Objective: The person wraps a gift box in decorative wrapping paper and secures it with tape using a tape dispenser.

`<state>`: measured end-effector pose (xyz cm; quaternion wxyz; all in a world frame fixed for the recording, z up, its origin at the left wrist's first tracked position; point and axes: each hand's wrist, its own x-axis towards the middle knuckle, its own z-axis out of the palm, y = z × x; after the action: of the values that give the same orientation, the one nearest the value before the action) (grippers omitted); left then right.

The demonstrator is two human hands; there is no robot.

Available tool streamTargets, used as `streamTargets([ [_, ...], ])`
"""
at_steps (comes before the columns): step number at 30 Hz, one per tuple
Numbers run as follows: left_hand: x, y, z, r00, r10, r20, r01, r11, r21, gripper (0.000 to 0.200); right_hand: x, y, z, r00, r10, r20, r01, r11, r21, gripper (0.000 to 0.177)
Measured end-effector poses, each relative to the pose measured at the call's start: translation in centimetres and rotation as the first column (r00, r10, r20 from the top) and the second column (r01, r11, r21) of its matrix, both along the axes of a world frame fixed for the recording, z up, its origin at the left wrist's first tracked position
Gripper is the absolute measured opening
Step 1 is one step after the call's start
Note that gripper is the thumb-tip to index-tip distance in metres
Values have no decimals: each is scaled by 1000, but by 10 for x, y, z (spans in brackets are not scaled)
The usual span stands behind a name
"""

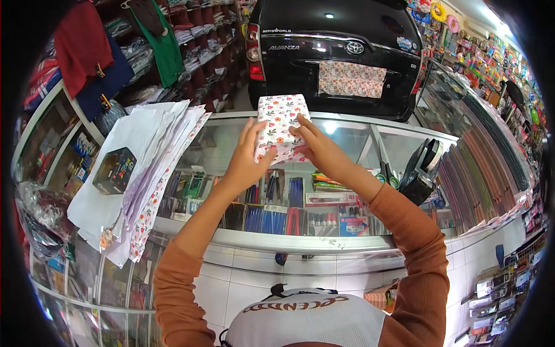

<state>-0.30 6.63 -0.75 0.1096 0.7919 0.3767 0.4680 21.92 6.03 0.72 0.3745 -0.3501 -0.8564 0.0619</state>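
Observation:
A box wrapped in white floral paper (281, 118) stands at the far edge of the glass counter (341, 246). My left hand (252, 153) holds its left side, fingers along the edge and thumb low on the front. On the right side, my right hand (315, 144) grips the same box, with fingertips on its front face. Part of the box's lower end shows between both hands. Under the glass lie pens, markers and other stationery.
Paper sheets (124, 139) with a small black box (115, 171) lie at left. Scissors (386, 173) and a black tape dispenser (419, 179) are at right. A black car (289, 63) stands behind the counter; plastic-covered stacks (480, 168) are at far right.

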Motion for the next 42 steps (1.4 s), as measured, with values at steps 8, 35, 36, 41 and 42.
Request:
streamTargets([
  [8, 13, -18, 8, 993, 114, -11, -114, 974, -197, 63, -13, 4, 36, 900, -165, 403, 124, 984, 125, 51],
  [35, -25, -4, 3, 979, 44, -197, 23, 946, 323, 23, -37, 28, 33, 885, -184, 428, 171, 983, 68, 45],
  [36, -25, -10, 7, 973, 52, -223, 32, 935, 354, 20, -41, 28, 31, 867, -212, 451, 189, 977, 95, 45],
  [41, -17, -1, 3, 974, 80, 212, -68, 996, -65, 25, -49, 25, 29, 840, -258, 477, 199, 965, 171, 44],
  [42, -18, 1, 3, 975, 88, 205, -69, 993, -96, 27, -50, 28, 24, 852, -267, 450, 195, 960, 200, 43],
])
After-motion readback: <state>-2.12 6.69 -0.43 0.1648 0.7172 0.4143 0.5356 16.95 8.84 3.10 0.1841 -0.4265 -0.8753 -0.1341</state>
